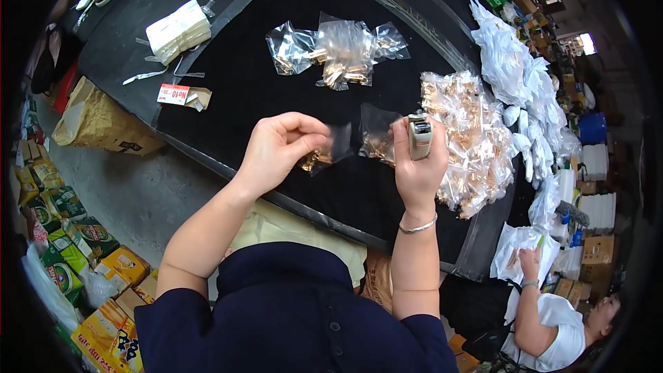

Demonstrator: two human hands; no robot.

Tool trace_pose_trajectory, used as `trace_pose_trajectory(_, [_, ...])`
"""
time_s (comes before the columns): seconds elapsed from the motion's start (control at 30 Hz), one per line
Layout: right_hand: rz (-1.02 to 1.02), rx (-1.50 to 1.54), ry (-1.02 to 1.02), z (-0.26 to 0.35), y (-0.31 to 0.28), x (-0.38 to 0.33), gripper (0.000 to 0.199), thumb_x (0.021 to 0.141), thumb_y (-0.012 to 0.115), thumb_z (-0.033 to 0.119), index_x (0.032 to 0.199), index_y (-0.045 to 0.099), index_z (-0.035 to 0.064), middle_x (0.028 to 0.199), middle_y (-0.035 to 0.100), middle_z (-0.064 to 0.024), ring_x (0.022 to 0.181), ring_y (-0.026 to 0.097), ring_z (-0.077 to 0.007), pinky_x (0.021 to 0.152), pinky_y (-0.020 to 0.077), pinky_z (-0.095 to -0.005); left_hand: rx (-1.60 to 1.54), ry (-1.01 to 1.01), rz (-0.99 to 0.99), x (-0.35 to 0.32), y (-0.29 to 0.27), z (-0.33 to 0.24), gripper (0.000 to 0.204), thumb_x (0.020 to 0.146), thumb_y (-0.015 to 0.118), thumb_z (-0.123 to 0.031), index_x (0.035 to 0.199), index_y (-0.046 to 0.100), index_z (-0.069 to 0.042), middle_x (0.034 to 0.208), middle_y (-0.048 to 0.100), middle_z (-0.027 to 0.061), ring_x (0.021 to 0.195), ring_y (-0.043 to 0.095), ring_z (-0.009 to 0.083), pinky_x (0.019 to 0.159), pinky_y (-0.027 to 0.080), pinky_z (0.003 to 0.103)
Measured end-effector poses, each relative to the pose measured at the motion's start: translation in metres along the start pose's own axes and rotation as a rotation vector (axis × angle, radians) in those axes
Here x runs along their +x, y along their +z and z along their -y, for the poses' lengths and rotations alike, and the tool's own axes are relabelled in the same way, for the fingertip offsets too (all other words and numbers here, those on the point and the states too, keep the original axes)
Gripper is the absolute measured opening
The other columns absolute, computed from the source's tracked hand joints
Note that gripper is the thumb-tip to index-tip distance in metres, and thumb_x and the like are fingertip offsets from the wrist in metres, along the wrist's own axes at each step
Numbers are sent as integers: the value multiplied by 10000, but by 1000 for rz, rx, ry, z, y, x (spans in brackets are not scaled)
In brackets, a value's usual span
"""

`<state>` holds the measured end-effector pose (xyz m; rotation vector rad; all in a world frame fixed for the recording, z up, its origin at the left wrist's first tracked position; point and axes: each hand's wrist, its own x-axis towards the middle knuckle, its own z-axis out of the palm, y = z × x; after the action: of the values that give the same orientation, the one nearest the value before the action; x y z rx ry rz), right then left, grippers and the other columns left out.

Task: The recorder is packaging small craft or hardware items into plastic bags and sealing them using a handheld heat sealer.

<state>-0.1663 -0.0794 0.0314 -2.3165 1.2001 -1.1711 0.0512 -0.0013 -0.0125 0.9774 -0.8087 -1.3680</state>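
Note:
My left hand (pixel 275 150) is closed, thumb and forefinger pinching a small clear plastic bag (pixel 340 144) with gold-coloured metal pieces in it. In my right hand (pixel 418 176) is a grey hand stapler (pixel 420 135), its end pointing away from me. Just left of those right fingers another clear bag (pixel 377 124) holds similar gold pieces; whether the fingers touch it I cannot tell. A large heap of filled bags (pixel 469 141) lies right beside my right hand. Farther off, a smaller group of filled bags (pixel 345 45) rests on the black table (pixel 242 90).
A small red and white box (pixel 184 95) and a bundle of white bags (pixel 178 31) lie on the left. White plastic sacks (pixel 514 62) line the right edge. A brown paper bag (pixel 97 121) stands off the left edge. A co-worker in white (pixel 552 331) sits lower right.

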Motion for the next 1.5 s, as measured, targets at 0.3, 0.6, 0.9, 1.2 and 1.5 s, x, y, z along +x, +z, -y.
trace_pose_trajectory(0.3, [-102,777,575,31,3,-44,115,930,665,46,1000,583,4,906,650,-53,784,638,-126,731,512,-270,456,278,158,-22,37,3,46,876,696,-7,890,737,-22,1013,706,96,860,678,141,750,546,260])
trace_pose_trajectory(0.6, [-147,865,663,31,-4,-97,192,896,712,51,1028,575,26,925,637,-30,832,596,-94,765,493,-250,319,155,-14,-27,67,22,54,876,711,-39,905,732,1,880,683,83,739,651,129,656,528,266])
trace_pose_trajectory(0.9, [-217,822,798,33,-3,-89,249,858,753,25,1041,583,25,927,612,-18,823,571,-91,761,464,-240,275,1,-51,-26,63,15,73,899,701,-44,907,708,28,835,672,47,755,619,78,669,498,240])
trace_pose_trajectory(1.2, [-275,815,799,29,-3,-89,232,875,735,24,1049,580,22,908,600,-13,826,570,-91,763,464,-231,921,478,174,-23,57,12,101,787,766,-92,846,714,-28,834,682,72,748,643,232,651,518,332])
trace_pose_trajectory(1.5, [-208,358,112,17,-10,-84,172,900,716,56,985,581,-7,878,602,-30,778,574,-110,725,469,-228,962,507,267,-24,71,13,96,751,758,-102,811,716,-40,815,669,68,769,644,273,664,518,370])
